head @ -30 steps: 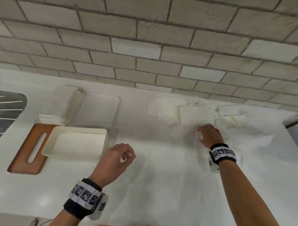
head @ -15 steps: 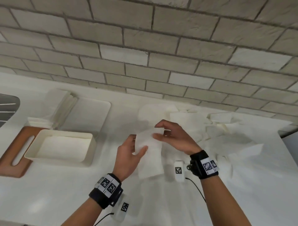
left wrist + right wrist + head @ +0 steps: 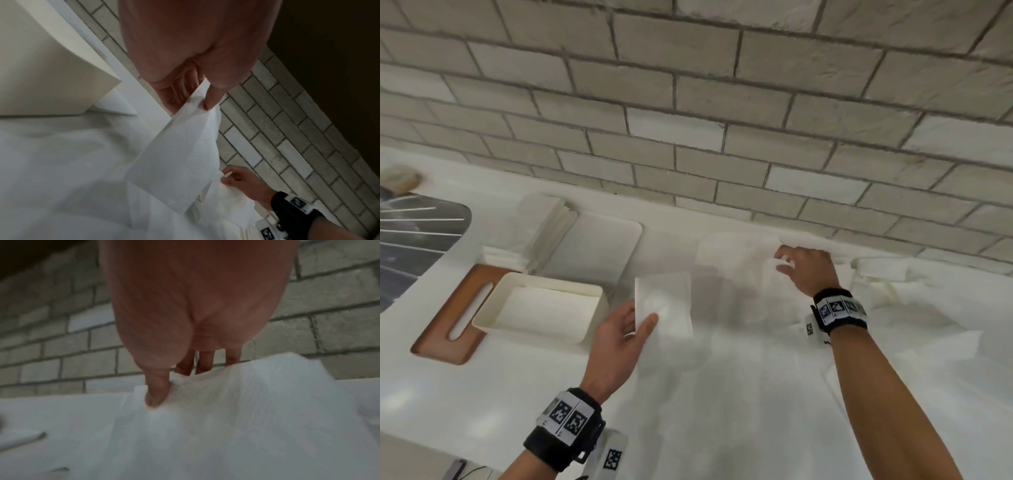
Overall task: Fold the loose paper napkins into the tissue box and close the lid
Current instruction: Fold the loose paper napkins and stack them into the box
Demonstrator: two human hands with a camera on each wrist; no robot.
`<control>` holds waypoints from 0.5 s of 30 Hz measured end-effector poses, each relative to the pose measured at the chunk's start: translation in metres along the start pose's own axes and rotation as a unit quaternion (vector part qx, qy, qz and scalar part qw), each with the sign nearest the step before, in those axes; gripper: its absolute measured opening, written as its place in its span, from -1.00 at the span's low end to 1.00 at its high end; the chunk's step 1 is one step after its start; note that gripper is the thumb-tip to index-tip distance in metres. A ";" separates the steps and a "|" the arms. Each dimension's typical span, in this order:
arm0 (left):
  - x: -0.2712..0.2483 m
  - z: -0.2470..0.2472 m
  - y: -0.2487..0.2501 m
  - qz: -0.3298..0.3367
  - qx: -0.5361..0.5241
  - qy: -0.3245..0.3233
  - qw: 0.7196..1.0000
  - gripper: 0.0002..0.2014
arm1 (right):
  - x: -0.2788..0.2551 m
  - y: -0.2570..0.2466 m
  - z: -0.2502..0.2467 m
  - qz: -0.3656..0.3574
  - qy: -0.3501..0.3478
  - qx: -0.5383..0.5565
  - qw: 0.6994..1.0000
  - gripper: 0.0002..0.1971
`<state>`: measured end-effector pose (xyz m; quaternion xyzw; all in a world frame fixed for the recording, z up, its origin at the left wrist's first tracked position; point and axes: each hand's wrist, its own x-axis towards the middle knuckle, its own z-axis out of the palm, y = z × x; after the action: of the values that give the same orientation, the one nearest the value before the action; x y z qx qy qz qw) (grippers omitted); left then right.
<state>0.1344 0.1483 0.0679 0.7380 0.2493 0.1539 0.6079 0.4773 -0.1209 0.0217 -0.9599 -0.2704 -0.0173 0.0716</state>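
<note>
My left hand (image 3: 645,318) pinches a folded white napkin (image 3: 664,301) by its lower edge and holds it upright just right of the open cream tissue box (image 3: 592,320). The pinch of thumb and fingers (image 3: 207,104) on the napkin (image 3: 179,162) shows in the left wrist view. My right hand (image 3: 786,265) reaches into the pile of loose napkins (image 3: 911,308) by the wall. There the thumb (image 3: 156,394) and fingers grip the raised edge of one napkin (image 3: 257,394). The wooden slotted lid (image 3: 445,329) lies under the box's left side.
A cream tray (image 3: 602,246) and a stack of folded napkins (image 3: 544,229) lie behind the box. A sink (image 3: 414,236) is at the far left. The brick wall (image 3: 722,120) runs along the back of the white counter (image 3: 482,404).
Half a second ago both hands held the napkin. My right hand has let go and moved back right to the pile; my left hand has carried the napkin left towards the box.
</note>
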 end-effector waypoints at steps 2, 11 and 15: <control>0.002 -0.003 -0.001 0.001 -0.009 0.005 1.000 -0.86 | -0.011 -0.012 -0.009 -0.042 0.037 0.069 0.996 -0.94; 0.013 -0.001 0.000 -0.001 -0.078 0.007 0.997 -0.77 | -0.085 -0.123 -0.097 -0.043 0.093 0.498 0.861 -0.88; 0.014 -0.001 0.013 0.005 -0.103 -0.035 0.994 -0.72 | -0.118 -0.180 -0.123 -0.042 0.053 0.604 0.794 -0.92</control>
<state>0.1479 0.1554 0.0796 0.6779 0.2070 0.1557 0.6880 0.2836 -0.0479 0.1575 -0.7069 -0.2619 0.0954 0.6500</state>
